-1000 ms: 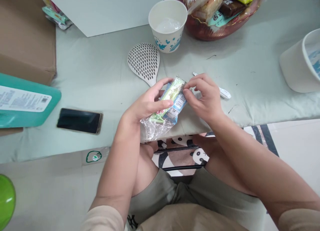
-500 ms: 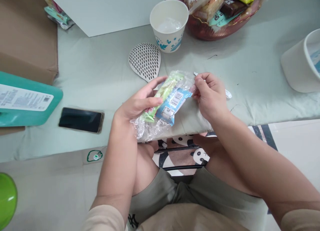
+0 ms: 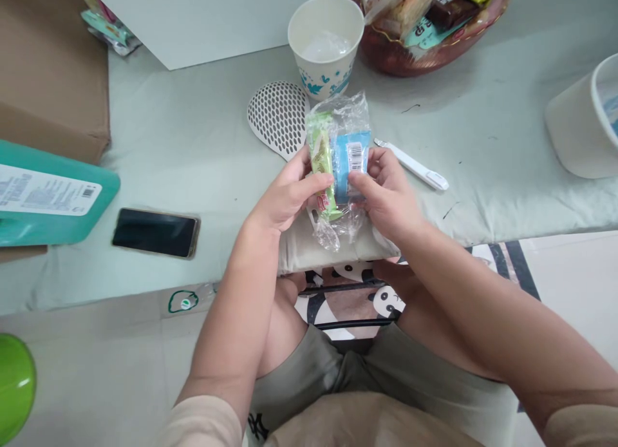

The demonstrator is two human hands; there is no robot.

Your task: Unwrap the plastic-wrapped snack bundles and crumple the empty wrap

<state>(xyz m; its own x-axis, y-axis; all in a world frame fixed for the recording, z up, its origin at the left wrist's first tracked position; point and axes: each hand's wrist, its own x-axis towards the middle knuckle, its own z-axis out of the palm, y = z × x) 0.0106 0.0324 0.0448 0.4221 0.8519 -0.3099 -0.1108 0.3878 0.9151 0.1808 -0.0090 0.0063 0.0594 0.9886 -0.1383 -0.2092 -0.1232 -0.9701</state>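
clear plastic bag (image 3: 354, 113) between both hands

Soft, even, slightly muted light spreads over the bench (image 3: 217, 131), faint shadow hugging the red bowl (image 3: 420, 62), small glints popping off the clear wrapper (image 3: 360, 111), focus fairly crisp mid-frame, and wide-angle stretch pulling at the white tub (image 3: 577, 125) out right.

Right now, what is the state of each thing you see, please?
Left hand: gripping the wrap
Right hand: gripping the wrap
Wrap: crinkled, around both packets
Green packet: inside wrap
Blue packet: inside wrap
Phone: flat, screen dark
Patterned cup: open, upright
Skimmer: lying down, partly covered
Cutter: lying down
Bowl: holding snacks
Right cup: open
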